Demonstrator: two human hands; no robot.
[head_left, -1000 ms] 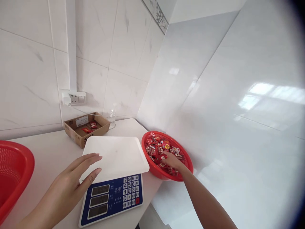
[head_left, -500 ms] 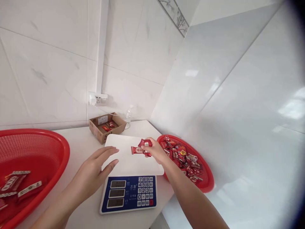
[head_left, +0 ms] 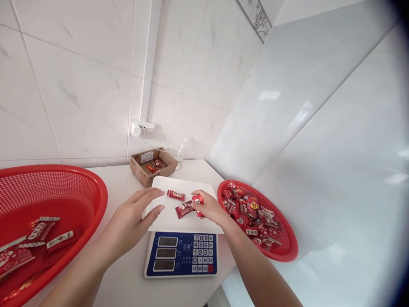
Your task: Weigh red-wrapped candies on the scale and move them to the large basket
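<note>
My right hand [head_left: 210, 209] is over the white weighing tray [head_left: 162, 222], its fingers closed on a small red snack packet [head_left: 197, 199]. A darker red packet [head_left: 183, 210] reaches out from by its thumb; whether it is held or lies on the tray I cannot tell. Another red packet [head_left: 175, 195] rests on the tray farther left. At the tray's left edge my left hand [head_left: 136, 217] holds nothing, with thumb and fingers apart. Below the tray is the scale's blue panel [head_left: 187, 255], with a keypad and three displays.
A large red basket [head_left: 100, 192] with several packets stands at the left. To the right, another red basket [head_left: 292, 251] is heaped with packets. Behind the tray are a cardboard box [head_left: 139, 172] holding a few packets and a clear plastic bottle [head_left: 181, 149], near the wall socket [head_left: 143, 129].
One packet has left my right hand and lies on the tray. The darker packet now points out leftward from that hand. My left hand stays open; the whole view has shifted slightly.
</note>
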